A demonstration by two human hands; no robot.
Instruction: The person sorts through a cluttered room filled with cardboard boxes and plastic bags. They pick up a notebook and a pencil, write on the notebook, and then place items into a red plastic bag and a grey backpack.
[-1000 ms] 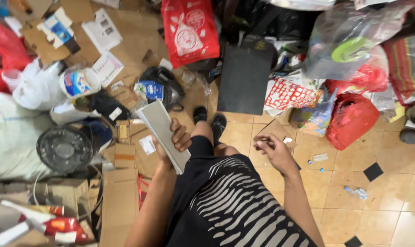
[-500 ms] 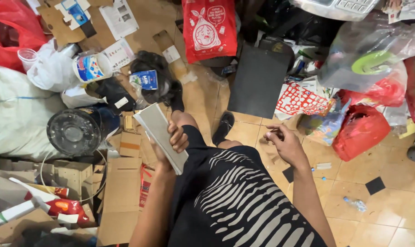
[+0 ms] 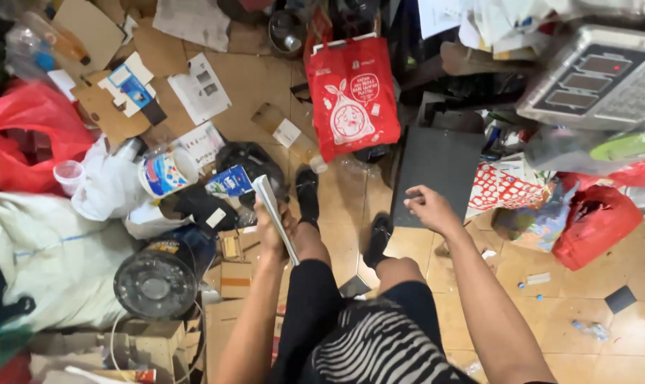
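Gripping a flat grey box [image 3: 275, 217], left hand [image 3: 274, 229]; red bag [image 3: 352, 96] ahead.

Looks like a cluttered storeroom or back room of a small shop, used for sorting goods and waste. Tan tiled floor [image 3: 550, 299] nearly buried under flattened cardboard [image 3: 223, 85], loose printed sheets [image 3: 201, 89] and empty cartons. Red plastic bags [image 3: 596, 224] and a red printed tote [image 3: 352, 96] heaped around. A digital weighing scale [image 3: 599, 78] at upper right, of the kind kept on a shop counter. A round black fan [image 3: 155, 284] lying among boxes.
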